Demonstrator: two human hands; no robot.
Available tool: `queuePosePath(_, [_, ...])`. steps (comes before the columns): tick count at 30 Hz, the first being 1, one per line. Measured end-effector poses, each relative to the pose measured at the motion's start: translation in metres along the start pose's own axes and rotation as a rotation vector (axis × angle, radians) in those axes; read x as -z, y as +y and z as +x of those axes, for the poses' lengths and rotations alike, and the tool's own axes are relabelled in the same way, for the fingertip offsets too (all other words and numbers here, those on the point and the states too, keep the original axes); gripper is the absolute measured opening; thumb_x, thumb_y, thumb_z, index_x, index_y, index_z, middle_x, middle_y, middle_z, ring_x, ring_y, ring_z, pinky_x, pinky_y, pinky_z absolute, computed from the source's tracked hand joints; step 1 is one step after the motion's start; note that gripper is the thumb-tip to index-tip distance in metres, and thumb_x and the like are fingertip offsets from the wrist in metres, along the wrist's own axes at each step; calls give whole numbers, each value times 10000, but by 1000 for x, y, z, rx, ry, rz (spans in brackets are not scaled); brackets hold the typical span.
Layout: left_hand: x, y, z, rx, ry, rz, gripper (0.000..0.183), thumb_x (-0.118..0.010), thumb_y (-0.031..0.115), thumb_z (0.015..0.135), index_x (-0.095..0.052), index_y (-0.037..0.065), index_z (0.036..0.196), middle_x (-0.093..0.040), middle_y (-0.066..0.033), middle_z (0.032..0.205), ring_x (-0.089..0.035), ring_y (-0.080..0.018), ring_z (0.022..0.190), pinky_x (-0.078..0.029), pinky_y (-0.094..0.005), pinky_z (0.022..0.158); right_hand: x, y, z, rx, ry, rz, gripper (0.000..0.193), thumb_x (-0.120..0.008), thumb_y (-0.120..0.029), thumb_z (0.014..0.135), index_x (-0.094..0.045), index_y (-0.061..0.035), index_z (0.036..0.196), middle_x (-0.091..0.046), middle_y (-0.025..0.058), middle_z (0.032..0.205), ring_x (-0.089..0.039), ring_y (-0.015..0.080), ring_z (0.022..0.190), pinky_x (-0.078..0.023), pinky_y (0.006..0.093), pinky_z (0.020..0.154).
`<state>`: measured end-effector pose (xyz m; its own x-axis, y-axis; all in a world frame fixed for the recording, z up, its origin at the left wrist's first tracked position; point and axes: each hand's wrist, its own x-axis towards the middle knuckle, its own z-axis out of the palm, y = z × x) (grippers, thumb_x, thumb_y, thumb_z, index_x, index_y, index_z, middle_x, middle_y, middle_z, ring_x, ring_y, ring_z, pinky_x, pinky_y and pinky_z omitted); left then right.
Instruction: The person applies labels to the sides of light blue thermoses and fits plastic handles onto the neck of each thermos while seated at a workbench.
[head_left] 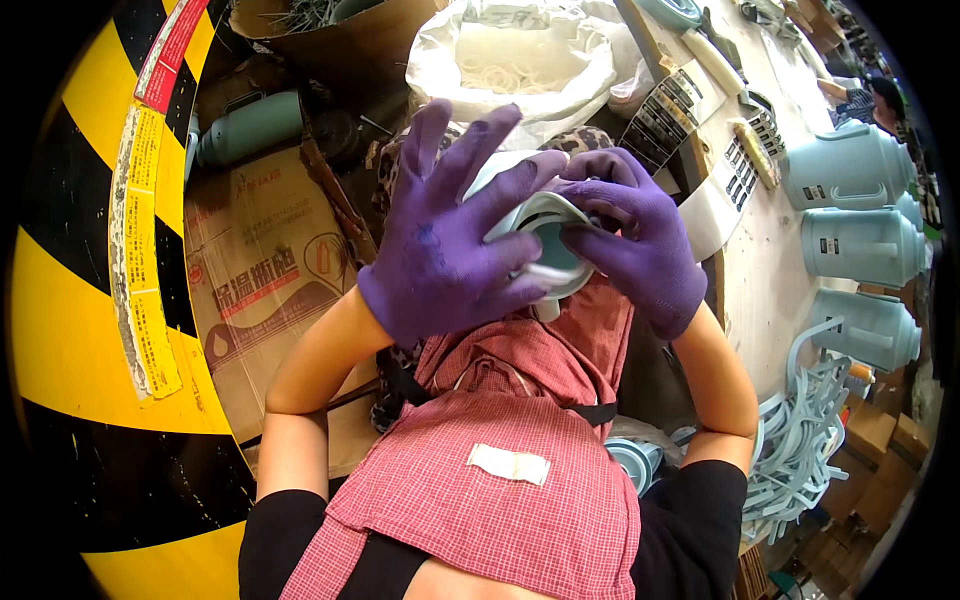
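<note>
Left of the left hand (445, 235), the biggest thing in view is a panel (60, 335) striped yellow and black; the pale surface (755, 290) runs along the far side of the right hand (640, 235), well to its right. Between panel and left hand lies printed cardboard (270, 270), with a grey-green jug (252, 130) past it, up and to the left. Beyond both hands sits a white bag (435, 75) with translucent rings (505, 72) in it. Well right of the right hand, a row of light-blue jugs (850, 240) on the surface looks closed at the top and fitted with handles, so those seem further along; lower down, nearer the right elbow, loose pale-blue handle parts (795, 450) hang in a tangle, presumably unused so far. The pale vessel piece (562, 278) is between the two hands, above the lap, its round mouth showing uncovered. The left hand grips its left side, thumb at the rim and some fingers spread upward; the right hand pinches the right edge of the mouth, and I cannot tell whether a small part is in that pinch. This piece looks partway done: the rim is being handled, and no lid is on it.
</note>
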<state>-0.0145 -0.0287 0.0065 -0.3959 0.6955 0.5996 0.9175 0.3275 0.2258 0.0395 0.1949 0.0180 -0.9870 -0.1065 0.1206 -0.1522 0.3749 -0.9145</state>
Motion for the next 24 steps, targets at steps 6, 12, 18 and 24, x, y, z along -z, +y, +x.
queuePosePath(6, [-27, 5, -10, 14, 59, 245, 684, -618, 699, 863, -737, 45, 1024, -679, -200, 1289, -615, -404, 1233, -330, -689, 1118, -20, 24, 5, 253, 219, -293, 350, -695, 23, 710, -735, -19, 1056, -656, 134, 1054, -640, 275, 1000, -528, 355, 893])
queuePosePath(12, [-37, 21, -16, 138, 9, 188, 764, -627, 730, 820, -731, 19, 1083, -623, -255, 1310, -612, -424, 1185, -387, -679, 1082, 0, -3, -3, -121, 77, 93, 263, -855, -141, 808, -745, -86, 1041, -680, 129, 1185, -678, 341, 1028, -552, 385, 907])
queuePosePath(18, [-31, 28, -1, 117, 8, 232, 648, -736, 532, 778, -714, 26, 1182, -639, -213, 1292, -594, -440, 1193, -412, -601, 1087, 32, -17, 17, 290, -514, -626, 224, -784, -407, 809, -840, -201, 878, -532, 161, 1534, -518, 395, 1352, -444, 481, 1081])
queuePosePath(24, [-20, -1, 24, -152, -8, 76, 721, -661, 722, 817, -706, 26, 1002, -684, -263, 1161, -655, -452, 1073, -443, -617, 1066, 21, 13, 17, 263, -395, -687, 324, -762, -386, 774, -825, -138, 973, -554, 147, 1451, -487, 377, 1353, -448, 482, 1082])
